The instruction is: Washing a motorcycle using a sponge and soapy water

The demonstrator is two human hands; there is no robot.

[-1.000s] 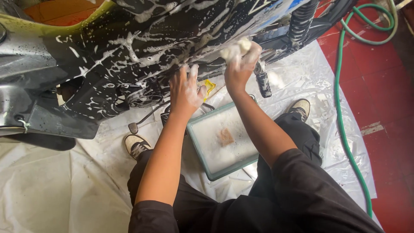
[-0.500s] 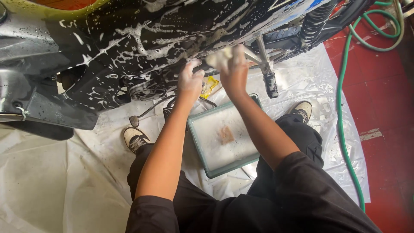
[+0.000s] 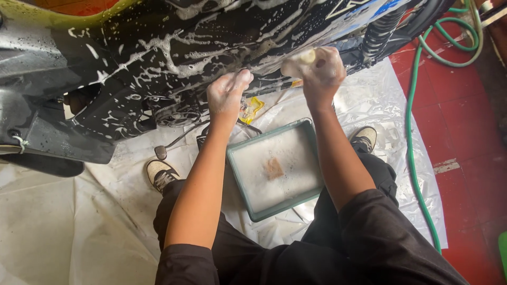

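I see the soap-streaked black motorcycle body filling the upper half of the frame, above a clear plastic sheet spread across the lower left. A green hose runs down the right edge over the red floor. At centre, between my knees, sits a green rectangular basin of foamy water. My left hand, upper centre, lies flat with fingers together against the lower panel. My right hand, just right of it, is clamped on a pale soapy sponge pressed to the panel. The hands are apart.
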